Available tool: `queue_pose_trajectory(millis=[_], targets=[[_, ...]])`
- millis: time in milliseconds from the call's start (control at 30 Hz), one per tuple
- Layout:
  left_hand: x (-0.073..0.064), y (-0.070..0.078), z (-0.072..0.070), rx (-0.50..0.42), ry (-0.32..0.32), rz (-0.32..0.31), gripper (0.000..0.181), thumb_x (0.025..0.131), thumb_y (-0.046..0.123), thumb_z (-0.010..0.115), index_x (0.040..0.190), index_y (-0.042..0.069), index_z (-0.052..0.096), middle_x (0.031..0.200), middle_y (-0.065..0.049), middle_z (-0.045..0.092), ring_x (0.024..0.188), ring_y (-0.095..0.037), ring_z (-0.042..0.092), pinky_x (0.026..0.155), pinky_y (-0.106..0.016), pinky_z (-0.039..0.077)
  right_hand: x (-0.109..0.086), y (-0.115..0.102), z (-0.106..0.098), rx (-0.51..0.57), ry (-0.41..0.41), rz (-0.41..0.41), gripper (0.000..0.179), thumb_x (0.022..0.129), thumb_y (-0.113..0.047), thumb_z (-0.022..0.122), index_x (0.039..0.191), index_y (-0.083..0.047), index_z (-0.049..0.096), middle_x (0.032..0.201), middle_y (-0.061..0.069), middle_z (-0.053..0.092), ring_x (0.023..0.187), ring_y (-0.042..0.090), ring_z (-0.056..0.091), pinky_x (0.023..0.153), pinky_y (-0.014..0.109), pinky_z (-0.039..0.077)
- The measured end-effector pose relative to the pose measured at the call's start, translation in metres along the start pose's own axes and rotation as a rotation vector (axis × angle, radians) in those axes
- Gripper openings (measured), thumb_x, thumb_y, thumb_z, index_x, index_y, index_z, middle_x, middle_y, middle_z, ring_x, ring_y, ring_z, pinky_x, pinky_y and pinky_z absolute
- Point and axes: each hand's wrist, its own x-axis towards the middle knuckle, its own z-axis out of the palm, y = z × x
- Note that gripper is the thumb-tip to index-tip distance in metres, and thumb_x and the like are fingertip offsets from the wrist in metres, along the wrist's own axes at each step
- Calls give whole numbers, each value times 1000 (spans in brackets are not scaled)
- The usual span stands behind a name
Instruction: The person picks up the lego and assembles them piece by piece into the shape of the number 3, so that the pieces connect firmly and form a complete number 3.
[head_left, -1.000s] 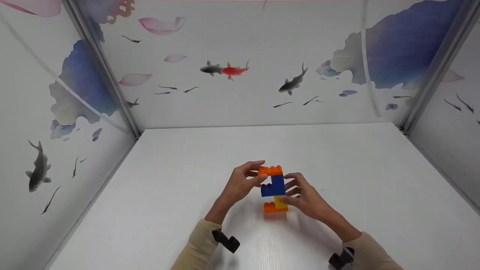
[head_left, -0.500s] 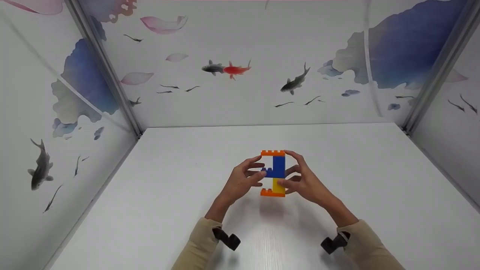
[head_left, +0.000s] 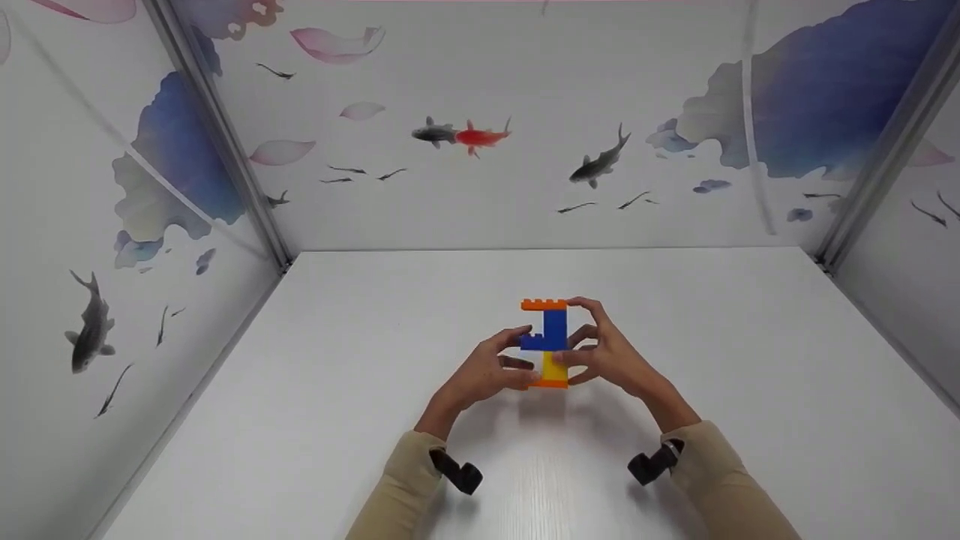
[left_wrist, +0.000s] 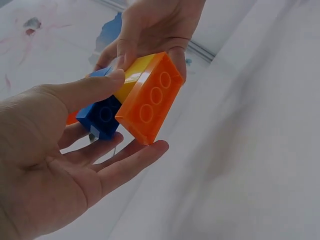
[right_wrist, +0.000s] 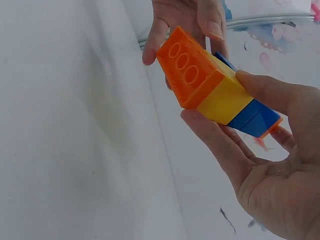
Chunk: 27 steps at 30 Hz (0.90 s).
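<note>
A stack of toy building bricks (head_left: 555, 330) is held upright above the table: orange at the top, blue below, then yellow, with orange at the bottom. My right hand (head_left: 619, 356) grips its right side, thumb over the yellow brick (right_wrist: 225, 102) and fingers behind. At the left side, my left hand (head_left: 491, 369) has its fingers spread around the stack. Its thumb lies in front of the lower orange brick (left_wrist: 152, 100) in the head view, and whether it touches cannot be told. Hollow tubes show in that brick's underside in both wrist views.
A white tabletop (head_left: 360, 322) lies beneath the hands. White walls (head_left: 420, 210) with painted fish and petals rise at the back and sides, joined by metal corner posts (head_left: 217, 135). A black wrist camera (head_left: 457, 472) sits on each sleeve.
The stack rose and turned upright, its right-hand grip firming around the side. My left fingers went from the top orange brick to the blue one, then lower, toward the bottom orange brick.
</note>
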Motion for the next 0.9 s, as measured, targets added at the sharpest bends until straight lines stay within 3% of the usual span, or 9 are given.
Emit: queue_pose_trajectory(millis=[167,433,667,900], targets=[[6,-9,2,-7,42,1,81,86,19,79,155,18,36,151,-16,49,125,-32,63,100,-42,56,9,11,-6,21,44,47,87,88,-23,77,153,-36,21,125,24,53,107,32,67,76,45,63],[15,-22,11,-77,123,-45,67,90,11,74,150,17,44,145,-14,55,125,-29,63,100,-38,55,20,25,-11,-7,59,138,89,90,-29,75,157,-37,16,142,26,45,121,40,61,83,41,62],[22,-29,14,-71,183,-58,60,92,12,72,148,15,49,139,-13,61,122,-30,64,97,-38,57,28,26,-6,-29,63,157,85,94,-27,71,159,-36,16,147,28,43,124,43,59,89,43,60],[34,-31,22,-37,289,-125,55,91,17,74,142,12,54,135,-12,63,122,-26,64,100,-37,55,32,31,1,-31,101,192,81,95,-22,69,160,-32,20,147,28,44,127,43,57,95,44,58]])
